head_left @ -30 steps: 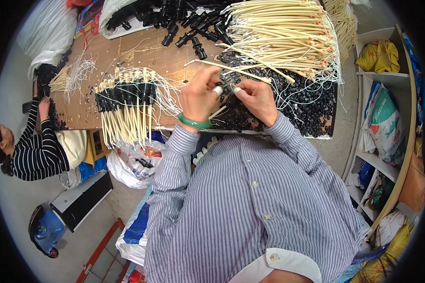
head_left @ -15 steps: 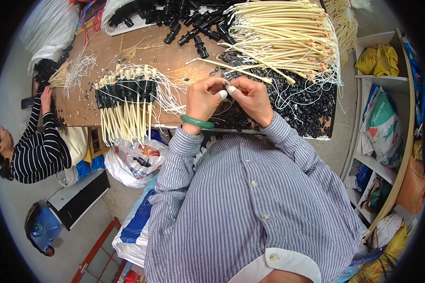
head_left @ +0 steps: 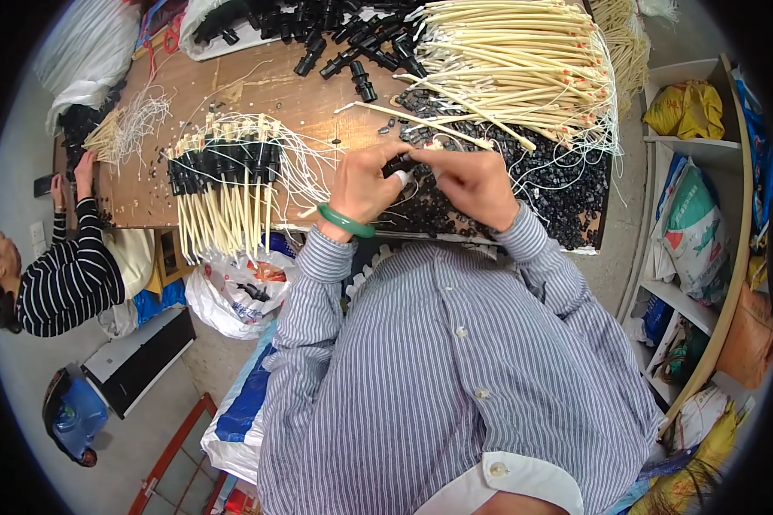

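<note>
My left hand, with a green bangle at its wrist, is closed around a black plastic fitting above the table's near edge. A white cover sits on its thumb. My right hand meets it from the right, fingers curled and its index fingertip at the fitting's end; what lies inside its grip is hidden. A thin white cord loops just beyond the fingers. Below the left hand, a short cream tube end shows. Small black pieces are heaped under and right of my hands.
Cream tubes with white cords are stacked at the back right. Left of my hands stand tubes in black fittings. Loose black fittings lie at the back. A co-worker in stripes works at the far left; shelves stand right.
The fingertips were pinched together at a small pale end; now the black fitting shows in my left hand. My right hand has shifted right and curled. The co-worker's hands have moved apart.
</note>
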Demonstrator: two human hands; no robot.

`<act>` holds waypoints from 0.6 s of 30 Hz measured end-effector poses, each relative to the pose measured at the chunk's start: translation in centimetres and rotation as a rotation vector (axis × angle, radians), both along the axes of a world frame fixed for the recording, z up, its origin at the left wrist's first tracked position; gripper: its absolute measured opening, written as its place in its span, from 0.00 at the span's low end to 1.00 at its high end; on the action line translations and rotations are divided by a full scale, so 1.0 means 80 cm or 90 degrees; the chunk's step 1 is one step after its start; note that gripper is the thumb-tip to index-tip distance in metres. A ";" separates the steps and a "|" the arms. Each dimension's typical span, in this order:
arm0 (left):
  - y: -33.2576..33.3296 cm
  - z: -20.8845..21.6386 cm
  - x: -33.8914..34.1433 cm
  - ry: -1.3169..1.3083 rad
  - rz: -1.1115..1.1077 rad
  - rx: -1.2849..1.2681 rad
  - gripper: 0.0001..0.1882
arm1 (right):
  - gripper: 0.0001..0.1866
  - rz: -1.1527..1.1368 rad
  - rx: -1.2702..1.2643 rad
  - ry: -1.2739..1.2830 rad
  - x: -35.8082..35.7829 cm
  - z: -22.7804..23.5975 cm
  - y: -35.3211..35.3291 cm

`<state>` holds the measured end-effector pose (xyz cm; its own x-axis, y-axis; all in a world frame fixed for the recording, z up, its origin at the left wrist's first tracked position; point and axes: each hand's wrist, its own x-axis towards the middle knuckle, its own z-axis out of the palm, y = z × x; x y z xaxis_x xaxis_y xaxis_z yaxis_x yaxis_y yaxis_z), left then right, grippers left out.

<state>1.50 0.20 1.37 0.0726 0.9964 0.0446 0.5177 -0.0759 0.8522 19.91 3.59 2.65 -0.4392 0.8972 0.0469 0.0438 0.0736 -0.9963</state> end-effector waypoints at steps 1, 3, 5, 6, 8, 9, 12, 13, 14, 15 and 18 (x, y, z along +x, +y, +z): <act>-0.001 -0.001 -0.002 0.027 0.007 -0.001 0.17 | 0.09 0.018 0.130 -0.128 0.003 0.001 -0.003; -0.003 -0.002 -0.005 0.082 0.023 -0.003 0.16 | 0.10 0.054 0.392 -0.384 0.004 0.001 -0.008; -0.007 0.006 -0.003 0.133 0.023 0.028 0.17 | 0.11 0.056 0.275 -0.342 -0.001 -0.005 -0.003; -0.010 0.015 -0.001 0.186 0.025 0.059 0.17 | 0.13 0.058 0.158 -0.297 -0.005 -0.009 0.000; -0.018 0.026 -0.002 0.294 0.032 0.119 0.17 | 0.15 0.064 -0.073 -0.203 -0.017 -0.013 0.002; -0.022 0.028 -0.010 0.301 0.042 0.119 0.17 | 0.15 0.074 -0.068 -0.197 -0.030 -0.009 0.001; -0.043 0.029 -0.051 0.252 0.089 0.212 0.18 | 0.21 0.074 0.002 -0.206 -0.076 0.012 -0.020; -0.052 0.034 -0.069 0.239 0.105 0.243 0.18 | 0.22 0.075 0.026 -0.206 -0.094 0.022 -0.029; -0.060 0.047 -0.084 0.218 0.151 0.224 0.16 | 0.22 0.035 0.114 -0.170 -0.108 0.034 -0.041; -0.068 0.060 -0.100 0.198 0.196 0.206 0.13 | 0.22 -0.008 0.199 -0.131 -0.121 0.044 -0.049; -0.082 0.082 -0.208 0.407 0.320 0.376 0.12 | 0.21 -0.167 0.225 -0.162 -0.139 0.068 -0.050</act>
<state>-15.16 -6.37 7.93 -0.1673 0.7485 0.6417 0.9533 -0.0433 0.2991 8.80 -0.40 8.07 -0.2386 0.9274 0.2880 0.3440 0.3581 -0.8680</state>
